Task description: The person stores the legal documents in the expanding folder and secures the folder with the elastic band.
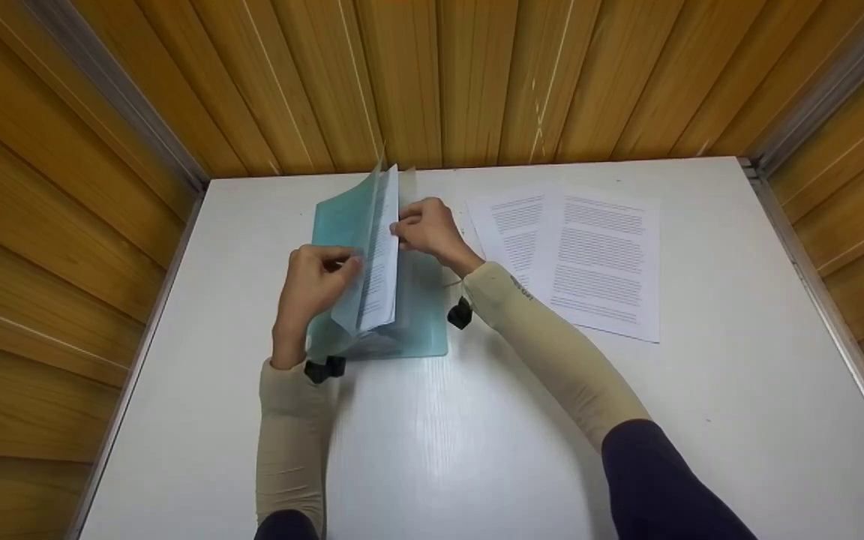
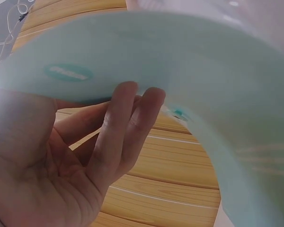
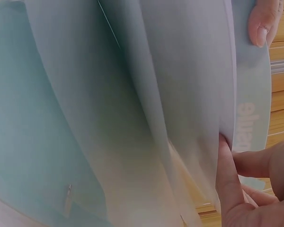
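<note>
A translucent teal document folder (image 1: 424,330) stands partly open on the white table, its front cover (image 1: 342,214) raised toward the left. Upright inside it are printed sheets (image 1: 381,274) among clear plastic leaves. My left hand (image 1: 310,279) pinches the raised cover and clear leaves near their left side. In the left wrist view the cover (image 2: 180,56) bows over my fingers. With thumb and fingers, my right hand (image 1: 430,227) pinches the sheets' right edge at upper height. The right wrist view shows that pinch on the white paper (image 3: 194,85), with plastic leaves (image 3: 85,94) spread beside it.
Two loose printed pages, a left one (image 1: 507,225) and a right one (image 1: 603,262), lie overlapping right of the folder. Wood-panelled walls (image 1: 469,82) enclose the table (image 1: 717,360) at the back and sides. Black wrist devices hang beside both forearms.
</note>
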Demonstrator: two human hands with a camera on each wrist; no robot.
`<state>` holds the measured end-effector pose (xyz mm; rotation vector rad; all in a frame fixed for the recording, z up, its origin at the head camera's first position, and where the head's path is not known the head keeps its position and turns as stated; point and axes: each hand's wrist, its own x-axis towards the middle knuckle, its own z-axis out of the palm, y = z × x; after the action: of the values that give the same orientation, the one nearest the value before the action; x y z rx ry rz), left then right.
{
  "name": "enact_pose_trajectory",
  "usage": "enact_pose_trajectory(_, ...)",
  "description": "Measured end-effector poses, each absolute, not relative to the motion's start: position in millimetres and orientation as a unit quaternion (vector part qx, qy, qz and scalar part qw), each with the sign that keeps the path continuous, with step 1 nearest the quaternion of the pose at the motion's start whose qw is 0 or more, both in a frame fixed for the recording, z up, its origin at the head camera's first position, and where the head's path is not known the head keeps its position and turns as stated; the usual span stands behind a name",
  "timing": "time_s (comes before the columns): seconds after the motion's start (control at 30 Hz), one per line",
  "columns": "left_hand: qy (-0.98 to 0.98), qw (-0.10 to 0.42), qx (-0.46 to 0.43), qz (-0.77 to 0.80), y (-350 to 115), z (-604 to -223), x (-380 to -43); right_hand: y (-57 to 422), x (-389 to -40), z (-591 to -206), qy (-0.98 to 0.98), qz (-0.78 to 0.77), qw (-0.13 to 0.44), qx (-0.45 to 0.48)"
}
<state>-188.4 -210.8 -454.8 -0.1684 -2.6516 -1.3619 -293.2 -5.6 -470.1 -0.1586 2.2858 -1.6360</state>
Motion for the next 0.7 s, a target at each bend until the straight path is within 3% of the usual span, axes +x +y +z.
enact_pose_trajectory(0.7, -0.885, 0.066, -0.041, -0.459, -213.8, -457.6, -192.8, 0.7, -288.9, -469.0, 0.787, -0.590, 0.166, -0.067)
